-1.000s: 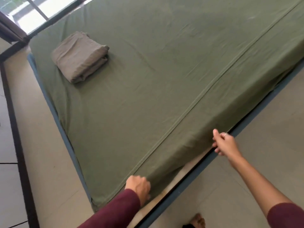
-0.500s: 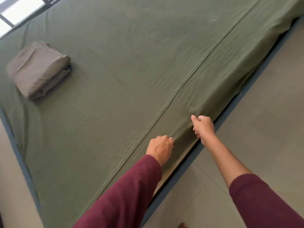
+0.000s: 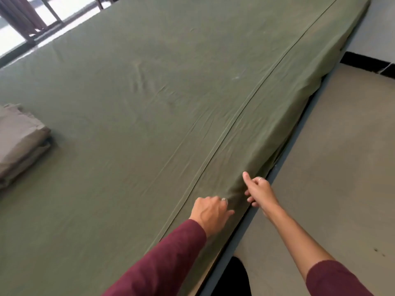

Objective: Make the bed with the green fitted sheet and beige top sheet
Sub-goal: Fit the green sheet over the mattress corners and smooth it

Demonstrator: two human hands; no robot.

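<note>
The green fitted sheet point(image 3: 149, 86) covers the whole mattress, with a raised seam running along its right side and wrinkles near the edge. At that right edge my left hand point(image 3: 210, 212) grips a fold of the sheet with curled fingers. Just beside it my right hand point(image 3: 257, 192) pinches the sheet's side, thumb raised, fingers tucked against the mattress side. The folded beige top sheet point(image 3: 20, 144) lies on the bed at the far left, well away from both hands.
A dark bed frame rail point(image 3: 297, 142) runs along the mattress's right side. Beyond it lies tan floor point(image 3: 333, 167). A window with curtain point(image 3: 25, 16) is at the top left. A dark shape, likely my leg point(image 3: 233, 278), shows below.
The view has shifted further along the bed's right edge. Both hands stay close together at that edge, gripping the green sheet; the beige sheet now sits further left in view.
</note>
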